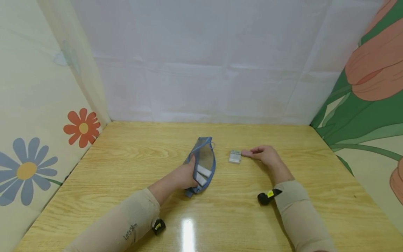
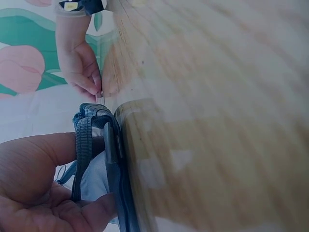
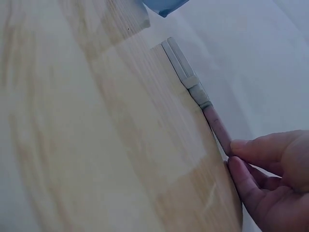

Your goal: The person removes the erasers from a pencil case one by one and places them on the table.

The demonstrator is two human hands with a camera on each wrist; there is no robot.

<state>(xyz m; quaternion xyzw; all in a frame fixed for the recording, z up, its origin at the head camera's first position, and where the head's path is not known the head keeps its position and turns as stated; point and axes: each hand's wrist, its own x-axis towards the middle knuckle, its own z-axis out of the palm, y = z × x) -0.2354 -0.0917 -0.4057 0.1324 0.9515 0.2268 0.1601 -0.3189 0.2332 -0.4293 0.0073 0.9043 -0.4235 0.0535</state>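
Note:
My left hand (image 1: 185, 175) grips the near left side of a blue-edged mesh pouch (image 1: 206, 157), thumb over its rim. The pouch lies tilted on the table, its mouth spread, and two white rectangular pieces (image 1: 204, 171) show inside. In the left wrist view, thumb and fingers pinch the pouch's fabric beside a blue webbing strap (image 2: 83, 159). Right of the pouch, my right hand (image 1: 267, 155) pinches the end of a small flat pink piece (image 3: 218, 128) between thumb and fingertips. The pink piece's other end meets a small grey-white rectangular block (image 1: 234, 157) lying flat on the table.
The wood-grain table (image 1: 126, 154) runs back to a white cloth backdrop (image 1: 201, 87). Flower-printed panels stand at the left (image 1: 41, 87) and right (image 1: 371, 115). Black wrist devices (image 1: 266, 198) hang from both beige sleeves, close over the table.

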